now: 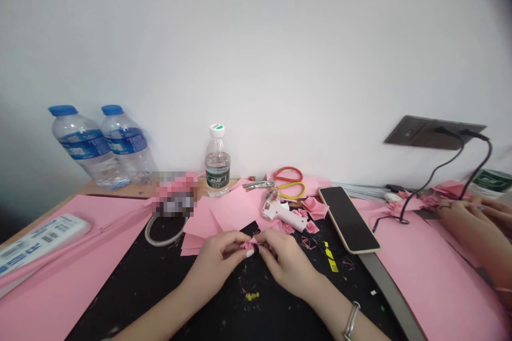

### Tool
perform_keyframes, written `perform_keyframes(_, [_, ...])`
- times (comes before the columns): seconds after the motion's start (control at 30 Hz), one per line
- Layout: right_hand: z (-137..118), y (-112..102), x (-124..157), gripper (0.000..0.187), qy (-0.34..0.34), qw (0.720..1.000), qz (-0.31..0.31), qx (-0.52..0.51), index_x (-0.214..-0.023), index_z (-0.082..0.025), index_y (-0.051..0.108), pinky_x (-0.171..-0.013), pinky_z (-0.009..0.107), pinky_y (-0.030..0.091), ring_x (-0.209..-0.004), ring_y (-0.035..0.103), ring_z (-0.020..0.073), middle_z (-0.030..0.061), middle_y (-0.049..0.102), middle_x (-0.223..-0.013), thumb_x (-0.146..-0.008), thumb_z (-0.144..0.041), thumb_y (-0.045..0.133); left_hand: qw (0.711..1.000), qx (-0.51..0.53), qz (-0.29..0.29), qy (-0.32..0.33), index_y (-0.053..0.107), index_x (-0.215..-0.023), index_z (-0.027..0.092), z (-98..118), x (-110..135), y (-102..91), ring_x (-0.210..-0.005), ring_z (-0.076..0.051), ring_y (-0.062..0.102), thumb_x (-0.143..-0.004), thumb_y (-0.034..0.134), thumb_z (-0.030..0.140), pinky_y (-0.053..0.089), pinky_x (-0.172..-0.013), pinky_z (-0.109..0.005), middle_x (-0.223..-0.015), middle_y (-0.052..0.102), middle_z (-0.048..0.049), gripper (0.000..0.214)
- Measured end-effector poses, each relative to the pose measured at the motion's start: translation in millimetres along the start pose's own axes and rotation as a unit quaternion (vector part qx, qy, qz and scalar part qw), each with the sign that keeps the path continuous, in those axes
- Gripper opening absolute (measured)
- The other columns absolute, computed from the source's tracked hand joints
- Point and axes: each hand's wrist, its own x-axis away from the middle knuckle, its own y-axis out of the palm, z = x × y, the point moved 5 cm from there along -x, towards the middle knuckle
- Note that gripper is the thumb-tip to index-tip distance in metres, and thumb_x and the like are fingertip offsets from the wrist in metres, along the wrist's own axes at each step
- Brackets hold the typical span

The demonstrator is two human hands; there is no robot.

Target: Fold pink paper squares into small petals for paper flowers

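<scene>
Over the dark surface (138,274), the left hand (216,257) and right hand (286,260) pinch a pink paper piece (252,243), probably light, easily crushed, best held by its edges.

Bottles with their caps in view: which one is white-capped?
The small green-labelled bottle, standing beyond the left hand; the two larger bottles to its left are both blue-capped.

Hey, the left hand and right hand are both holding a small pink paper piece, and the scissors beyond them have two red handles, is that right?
Not quite: in the head view, the scissors have one red handle and one yellow. The rest stands: the left hand and right hand both hold a small pink paper piece, with the scissors beyond them.
</scene>
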Motion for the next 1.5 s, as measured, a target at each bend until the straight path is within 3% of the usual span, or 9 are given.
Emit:
perform_keyframes(0.77, [-1.9,-0.2,1.2,0.014,0.003,1.0,-0.001,-0.006,-0.087,-0.018,0.051,-0.059,0.025,0.041,-0.068,0.055,0.016,0.003,0.058,-0.076,-0.085,-0.008,0.041,1.0,0.005,-0.009,-0.001,0.066,-0.087,0.017,-1.8,-0.6,0.9,-0.079,-0.019,0.065,-0.075,0.06,0.025,0.05,-0.072,-0.026,-0.083,0.071,-0.0027,0.016])
perform_keyframes(1.07, [-1.9,0.4,0.6,0.008,0.016,0.999,-0.031,0.037,-0.088,-0.018,0.052,-0.06,0.025,0.042,-0.069,0.055,0.0166,0.003,0.058,-0.077,-0.085,-0.014,0.046,0.998,0.05,-0.026,-0.01,0.05,-0.09,0.02,-4.3,0.9,4.4,-0.086,-0.018,0.065,-0.073,0.061,0.018,0.05,-0.08,-0.029,-0.086,0.069,-0.0021,0.02])
perform_keyframes(1.23, [-7.7,1.3,-0.6,0.013,-0.018,0.993,-0.058,0.098,-0.094,-0.018,0.052,-0.068,0.026,0.042,-0.081,0.054,0.018,0.0053,0.058,-0.088,-0.086,-0.012,0.044,0.999,0.003,-0.041,0.021,0.046,-0.093,0.022,0.2,3.8,6.3,-0.083,-0.015,0.065,-0.077,0.054,0.015,0.049,-0.075,-0.026,-0.083,0.068,0.0007,0.019])
perform_keyframes(1.5, [-7.9,6.2,1.7,0.012,-0.018,0.99,-0.056,0.128,-0.086,-0.017,0.051,-0.062,0.025,0.039,-0.075,0.053,0.0173,0.0052,0.055,-0.083,-0.087,-0.01,0.041,0.997,-0.051,-0.046,0.032,0.046,-0.089,0.022,-0.8,5.5,7.7,-0.08,-0.015,0.064,-0.079,0.051,0.017,0.05,-0.072,-0.026,-0.081,0.065,0.0011,0.013])
